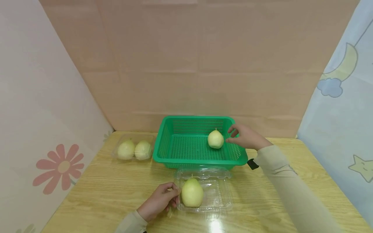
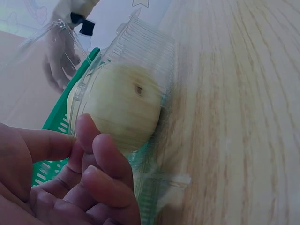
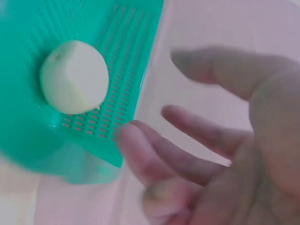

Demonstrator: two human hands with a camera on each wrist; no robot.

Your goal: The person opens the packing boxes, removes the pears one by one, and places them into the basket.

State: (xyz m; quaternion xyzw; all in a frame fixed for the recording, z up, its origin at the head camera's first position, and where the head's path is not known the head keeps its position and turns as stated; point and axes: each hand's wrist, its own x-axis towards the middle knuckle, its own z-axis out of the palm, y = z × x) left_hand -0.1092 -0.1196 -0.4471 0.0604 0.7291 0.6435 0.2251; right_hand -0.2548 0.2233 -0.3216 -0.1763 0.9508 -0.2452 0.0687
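Observation:
A pale yellow-green pear (image 1: 216, 139) sits at the right side of a green plastic basket (image 1: 201, 160). Just right of that pear, over the basket's right rim, my right hand (image 1: 247, 137) has its fingers spread and nothing between them. In front of the basket lies an open clear plastic clamshell box (image 1: 214, 202), with a larger pear (image 1: 192, 193) in its left half. My left hand (image 1: 161, 199) is at the box's left edge; in the left wrist view its thumb and forefinger (image 2: 86, 133) pinch the rim close beside the pear.
A second clear clamshell box (image 1: 153, 139) holding two pears (image 1: 126, 149) stands left of the basket. Everything rests on a wooden table (image 1: 102, 194). A brown paper wall (image 1: 198, 64) rises behind it, with patterned sheets on both sides.

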